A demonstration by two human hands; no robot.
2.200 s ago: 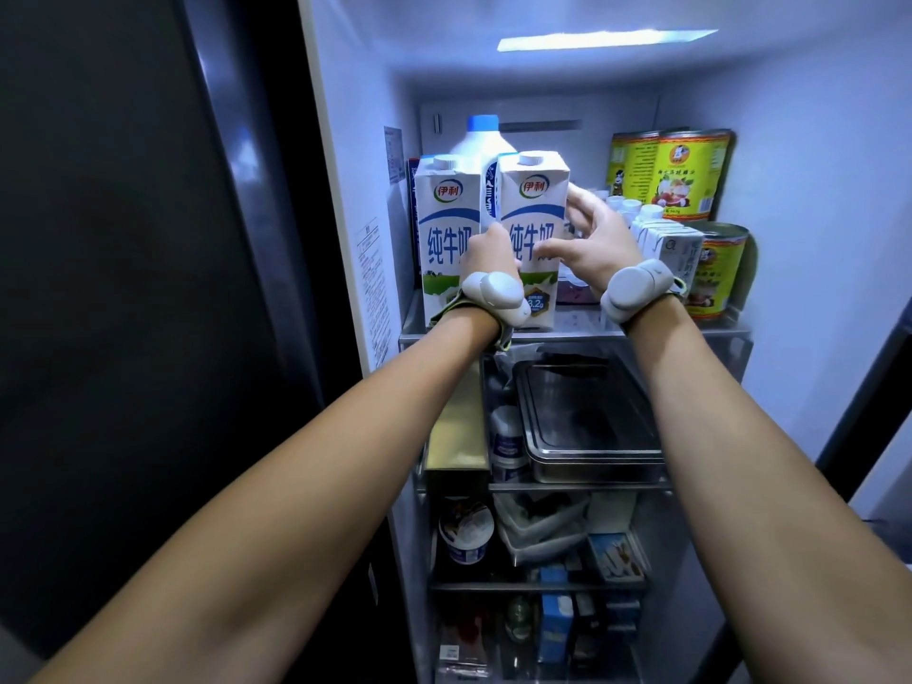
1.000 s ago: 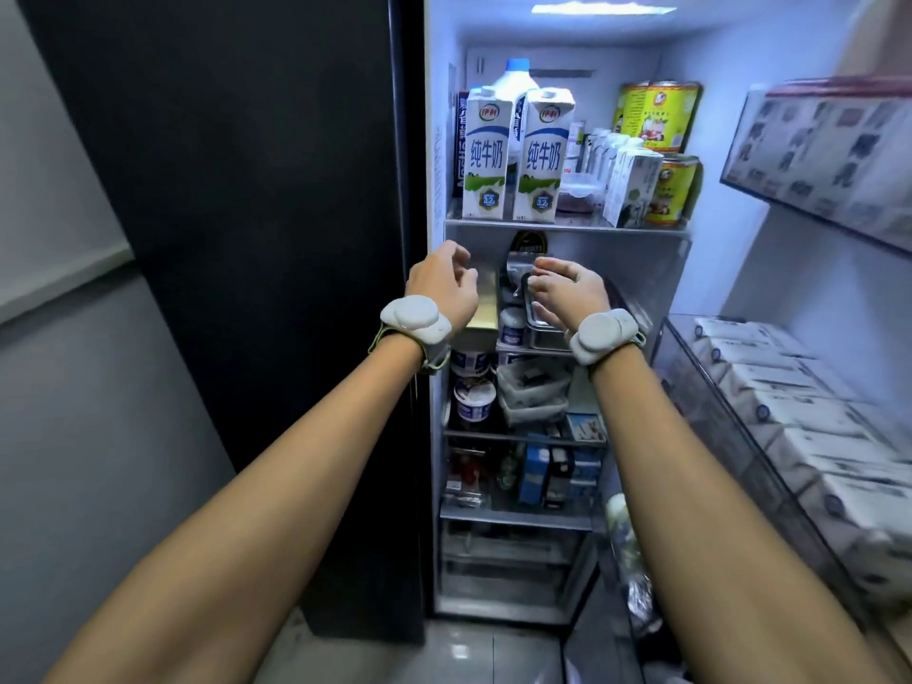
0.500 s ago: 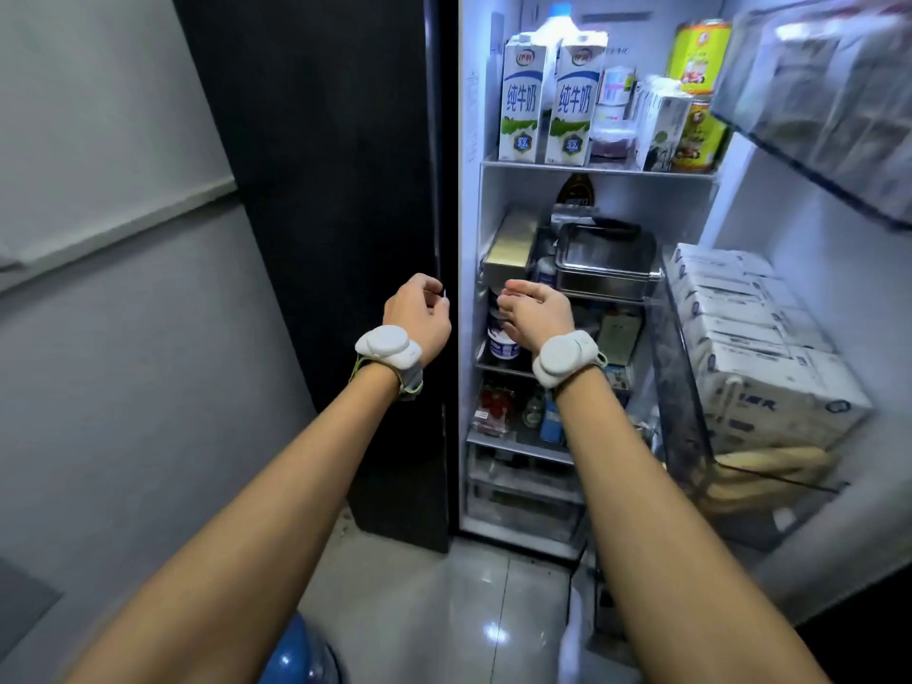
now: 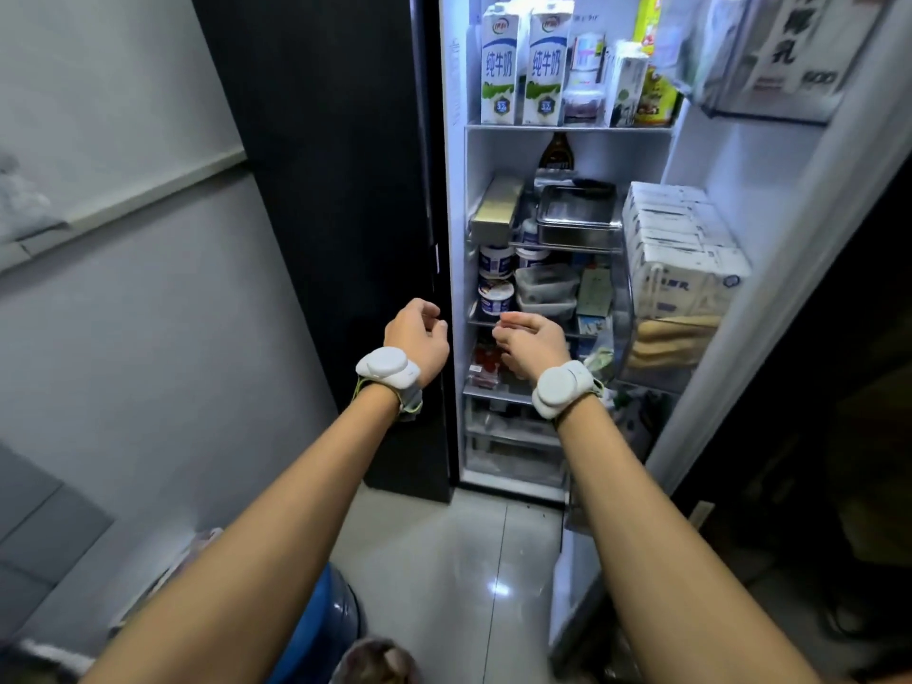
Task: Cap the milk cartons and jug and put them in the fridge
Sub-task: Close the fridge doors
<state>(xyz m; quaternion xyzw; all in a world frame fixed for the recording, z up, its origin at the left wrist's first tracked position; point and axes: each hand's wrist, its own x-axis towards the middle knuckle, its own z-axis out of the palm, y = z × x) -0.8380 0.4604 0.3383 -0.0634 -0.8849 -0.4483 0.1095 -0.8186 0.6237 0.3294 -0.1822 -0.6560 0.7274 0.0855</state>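
Observation:
Two white-and-blue milk cartons, the left one [image 4: 498, 66] and the right one [image 4: 545, 66], stand upright side by side at the front left of the fridge's top shelf [image 4: 567, 126]. Behind and between them the white jug [image 4: 522, 2] is mostly hidden. My left hand [image 4: 417, 338] and my right hand [image 4: 533, 340] hover well below that shelf, in front of the open fridge, fingers loosely curled and holding nothing. Both wrists carry white bands.
The open fridge door [image 4: 770, 239] on the right holds stacked white packs [image 4: 681, 249] in its bins. Lower shelves carry a metal tray [image 4: 577, 219], tubs and boxes. A dark closed door [image 4: 335, 190] stands to the left. A blue bottle [image 4: 316, 629] sits on the tiled floor.
Both hands let go of the right carton and drew back and down from the top shelf. The view has pulled away from the fridge, showing the floor.

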